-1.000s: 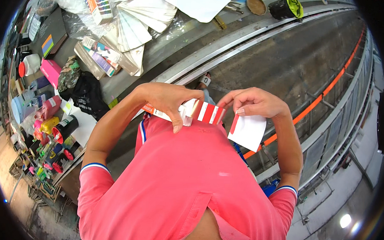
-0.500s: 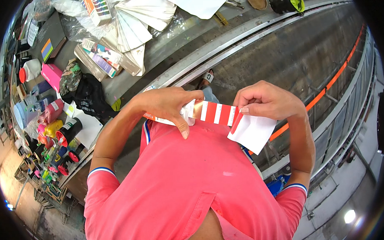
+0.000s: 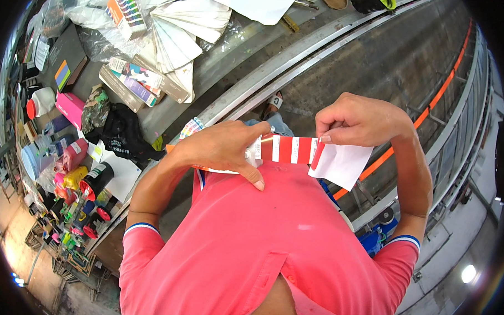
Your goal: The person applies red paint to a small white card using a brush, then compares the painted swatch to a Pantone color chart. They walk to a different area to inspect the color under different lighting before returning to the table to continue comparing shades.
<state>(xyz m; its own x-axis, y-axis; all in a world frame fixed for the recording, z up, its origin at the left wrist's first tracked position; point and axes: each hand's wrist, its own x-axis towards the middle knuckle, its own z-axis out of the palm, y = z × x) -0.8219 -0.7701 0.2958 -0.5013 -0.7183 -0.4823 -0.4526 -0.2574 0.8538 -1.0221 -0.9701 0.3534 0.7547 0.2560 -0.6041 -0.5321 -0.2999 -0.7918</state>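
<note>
In front of my chest, my left hand (image 3: 227, 147) is closed around a colour swatch fan deck, its thumb stretched along the near side. A strip of red swatches (image 3: 285, 150) with white gaps reaches out from it to the right. My right hand (image 3: 364, 121) pinches a white sheet of paper (image 3: 346, 167) between thumb and curled fingers. A narrow red patch (image 3: 317, 156) lies along the paper's left edge, beside the end of the swatch strip. My left hand hides much of the deck; only its coloured tips show behind the wrist.
On the table at the left lie spread pale swatch fans (image 3: 176, 32), several narrow boxes (image 3: 135, 84), a black cloth bag (image 3: 119, 130) and a pink box (image 3: 70, 109). Paint containers (image 3: 93, 180) crowd its near left part. A metal rail (image 3: 300, 51) and an orange bar (image 3: 431, 102) run past.
Both hands, with the deck and the paper, have shifted a little to the right in the picture. The right hand has risen slightly, and the paper remains against the red swatch strip.
</note>
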